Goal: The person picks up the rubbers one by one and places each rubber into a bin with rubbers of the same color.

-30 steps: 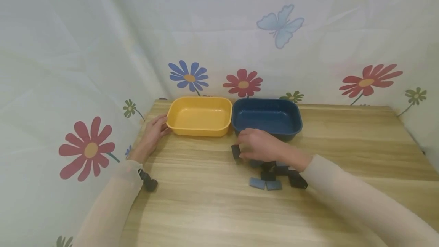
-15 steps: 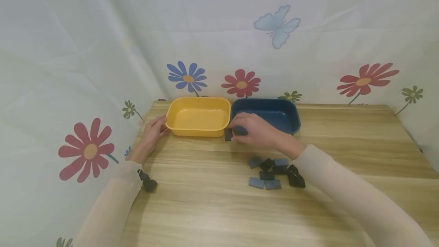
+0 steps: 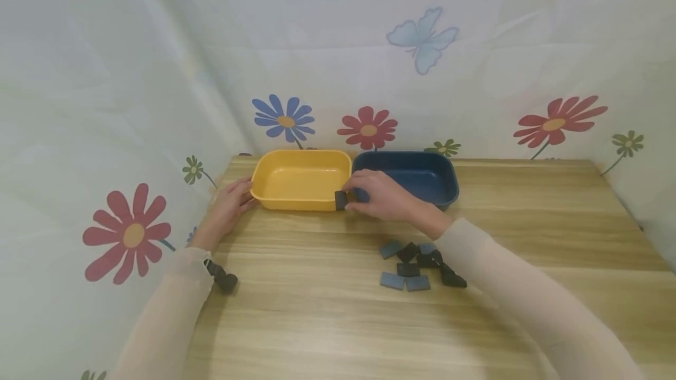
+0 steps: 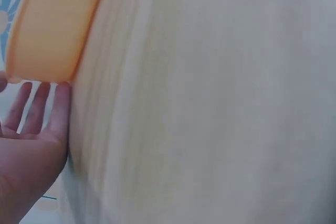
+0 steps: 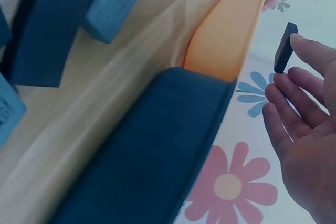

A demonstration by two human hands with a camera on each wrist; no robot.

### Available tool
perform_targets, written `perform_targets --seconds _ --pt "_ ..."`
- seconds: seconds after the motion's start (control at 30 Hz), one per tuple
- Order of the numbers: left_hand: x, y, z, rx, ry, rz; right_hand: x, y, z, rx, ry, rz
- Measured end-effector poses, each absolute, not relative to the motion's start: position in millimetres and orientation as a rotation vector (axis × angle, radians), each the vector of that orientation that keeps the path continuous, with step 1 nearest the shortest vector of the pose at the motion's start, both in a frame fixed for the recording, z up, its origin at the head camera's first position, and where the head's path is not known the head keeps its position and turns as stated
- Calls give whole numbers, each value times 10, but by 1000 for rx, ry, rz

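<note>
My right hand pinches a small dark rectangular block between thumb and fingertips. In the right wrist view the block is held above the rims of the bins. From the head, it overlaps the front right corner of the yellow bin, beside the blue bin. My left hand is at the yellow bin's left end; the left wrist view shows its fingers extended, tips against the bin's end wall.
Several black blocks and grey-blue blocks lie loosely grouped on the wooden table, in front of the blue bin. A flower-printed cloth stands behind the bins and along the left. A black device sits at the left wrist.
My right hand has carried the dark block up and leftward, from in front of the blue bin to the yellow bin's right corner. The left hand stays at the yellow bin.
</note>
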State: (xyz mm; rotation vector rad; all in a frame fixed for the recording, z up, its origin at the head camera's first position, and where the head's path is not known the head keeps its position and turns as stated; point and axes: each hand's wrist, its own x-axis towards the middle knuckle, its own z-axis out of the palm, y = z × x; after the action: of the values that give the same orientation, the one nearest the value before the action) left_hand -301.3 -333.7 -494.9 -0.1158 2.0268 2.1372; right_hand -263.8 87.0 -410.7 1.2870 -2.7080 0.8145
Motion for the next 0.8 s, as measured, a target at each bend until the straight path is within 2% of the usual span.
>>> perform_targets --seconds 0.37,0.8 --pt "-3040 -3242 -4627 -146 2105 2028 -2712 973 -4266 1150 -2685 946" --pt "-3136 -3303 -4767 -169 2068 2072 -2697 903 -4333 1104 -2641 1085"
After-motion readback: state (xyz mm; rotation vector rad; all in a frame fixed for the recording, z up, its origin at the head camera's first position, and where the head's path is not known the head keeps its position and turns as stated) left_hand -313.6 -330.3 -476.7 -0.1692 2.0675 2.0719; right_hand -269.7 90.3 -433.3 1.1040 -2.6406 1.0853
